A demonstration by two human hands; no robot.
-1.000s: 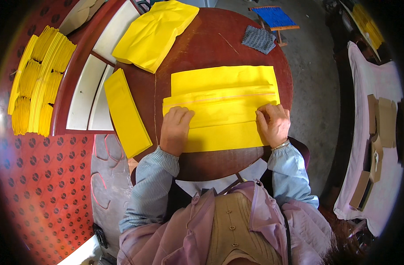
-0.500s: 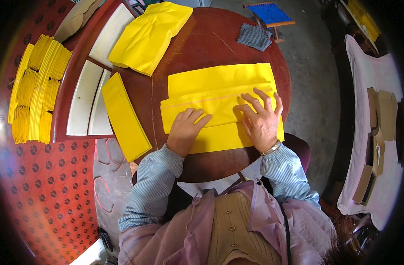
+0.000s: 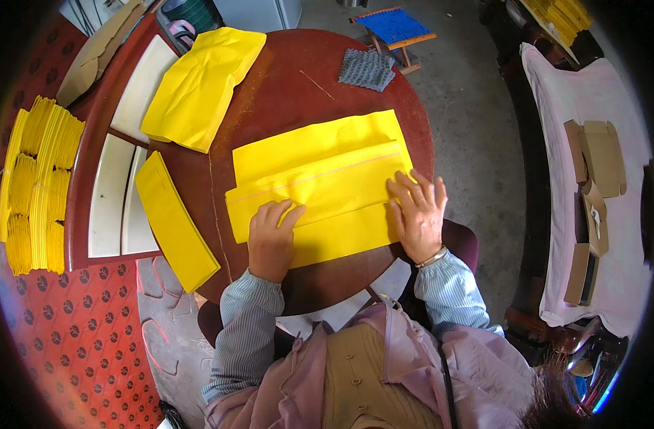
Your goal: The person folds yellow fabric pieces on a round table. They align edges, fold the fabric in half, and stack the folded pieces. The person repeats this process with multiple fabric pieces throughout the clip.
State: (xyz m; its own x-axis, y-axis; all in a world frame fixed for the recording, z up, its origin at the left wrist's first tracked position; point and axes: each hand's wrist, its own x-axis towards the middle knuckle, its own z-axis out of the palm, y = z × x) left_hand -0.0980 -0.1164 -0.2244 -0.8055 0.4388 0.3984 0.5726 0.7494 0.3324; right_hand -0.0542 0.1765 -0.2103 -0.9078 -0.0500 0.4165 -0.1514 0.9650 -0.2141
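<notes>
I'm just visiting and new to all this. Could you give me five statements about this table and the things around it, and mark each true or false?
1. The left hand and right hand are both at the folded yellow sheet. True.
2. The gray textured cloth lies on the floor. False: it lies on the round table, near its far edge.
3. A blue-topped stool stands beyond the table. True.
4. The long, narrow yellow piece lies to the right of both hands. False: it lies to their left.
5. The bracelet is on the left wrist. False: it is on the right wrist.
</notes>
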